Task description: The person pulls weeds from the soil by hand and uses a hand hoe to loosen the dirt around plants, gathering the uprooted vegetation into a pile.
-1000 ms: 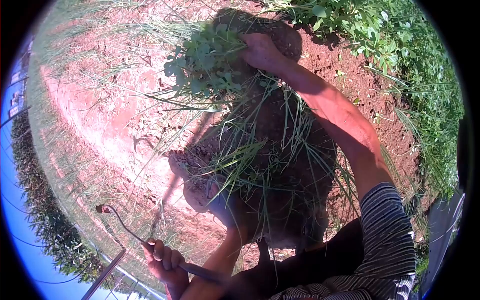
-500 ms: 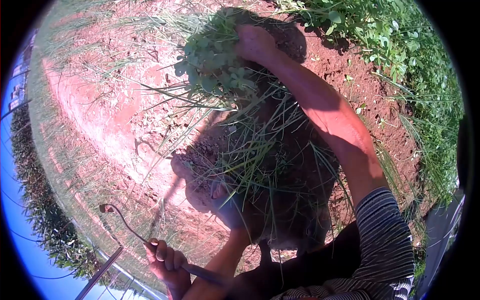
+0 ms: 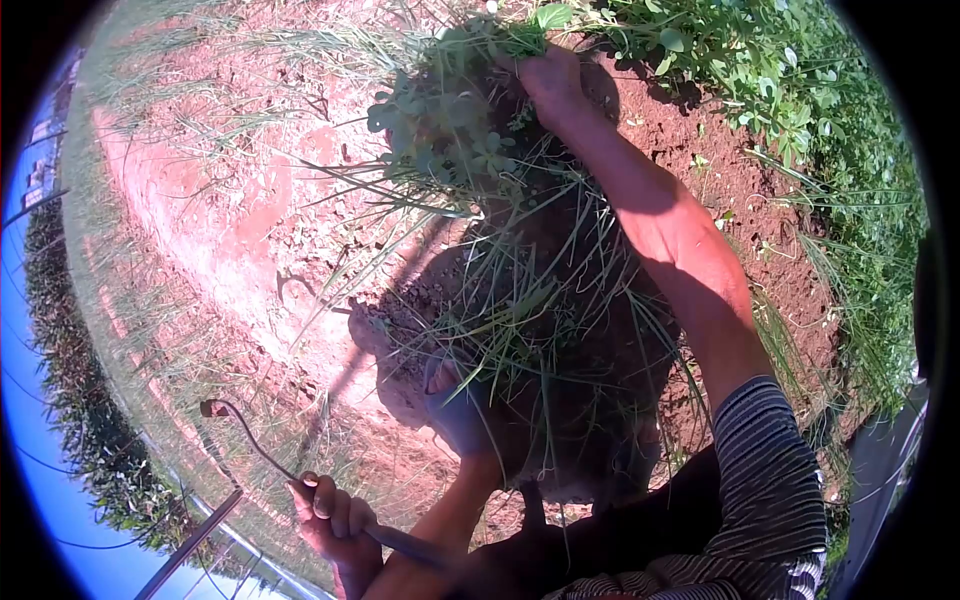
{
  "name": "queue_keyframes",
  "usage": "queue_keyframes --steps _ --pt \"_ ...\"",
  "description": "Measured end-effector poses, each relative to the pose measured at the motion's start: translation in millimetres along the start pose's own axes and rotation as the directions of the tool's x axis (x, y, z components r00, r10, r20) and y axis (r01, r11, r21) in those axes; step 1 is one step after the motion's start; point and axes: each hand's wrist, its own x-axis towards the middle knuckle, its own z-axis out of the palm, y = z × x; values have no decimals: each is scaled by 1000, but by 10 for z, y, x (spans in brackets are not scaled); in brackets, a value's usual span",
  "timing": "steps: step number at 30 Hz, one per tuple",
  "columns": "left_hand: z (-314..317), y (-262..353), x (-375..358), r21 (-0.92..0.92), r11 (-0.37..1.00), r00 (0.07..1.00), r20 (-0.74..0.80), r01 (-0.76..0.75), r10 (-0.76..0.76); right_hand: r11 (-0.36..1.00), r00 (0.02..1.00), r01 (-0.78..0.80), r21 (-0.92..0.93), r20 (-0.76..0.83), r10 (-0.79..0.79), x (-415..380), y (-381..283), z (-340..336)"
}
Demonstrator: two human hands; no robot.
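Note:
My left hand (image 3: 340, 525) is closed around the handle of a small hand hoe (image 3: 255, 440). The hoe's thin curved neck rises to a small head, held above the ground at the lower left. At the top, my right hand (image 3: 553, 85) grips a bunch of leafy green weeds (image 3: 440, 110), with round leaves hanging to its left. My fingers are partly hidden by the leaves. Long thin green onion-like stalks (image 3: 510, 300) stand and lean below the bunch, partly in my shadow.
My foot (image 3: 455, 405) and bare lower leg are close to the stalks. Reddish soil (image 3: 240, 210) with sparse grassy plants spreads left. Dense leafy plants (image 3: 790, 90) grow at the right. A metal bar (image 3: 190, 545) and clear sheeting are at the lower left.
My right hand has moved slightly right with the leafy bunch, and its wrist has turned. The left hand and hoe have hardly moved.

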Motion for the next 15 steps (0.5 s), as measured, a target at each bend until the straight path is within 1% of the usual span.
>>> queue_keyframes --steps 3,4,5,6,7,8,11,12,14,15 --pt "-48 7 1 -39 999 1000 -10 17 -17 988 987 -154 31 42 152 -61 -417 -140" --pt "-23 -8 2 -20 1000 1000 -28 -1 0 969 994 -30 -243 93 55 -56 -396 -164" --pt "15 -28 12 -14 1000 999 -33 -1 0 888 987 49 -458 161 28 -39 -373 -125" --pt "56 -46 20 -4 1000 999 -40 0 0 756 973 134 -641 228 20 -12 -319 -57" --pt "96 -53 25 8 1000 999 -48 4 -3 581 957 218 -784 289 31 9 -256 20" --pt "139 -64 23 22 1000 999 -43 6 -5 570 969 182 -801 244 33 18 -202 121" --pt "197 -48 21 75 996 993 -113 39 -30 488 985 116 -865 164 57 70 -73 254" --pt "182 -37 19 99 995 992 -126 32 -19 453 979 145 -880 193 61 109 -24 267" --pt "128 -41 31 38 999 998 -68 17 -14 375 963 212 -902 258 75 209 51 315" --pt "104 -44 25 6 1000 999 -44 10 -9 373 960 225 -900 270 73 233 89 322"
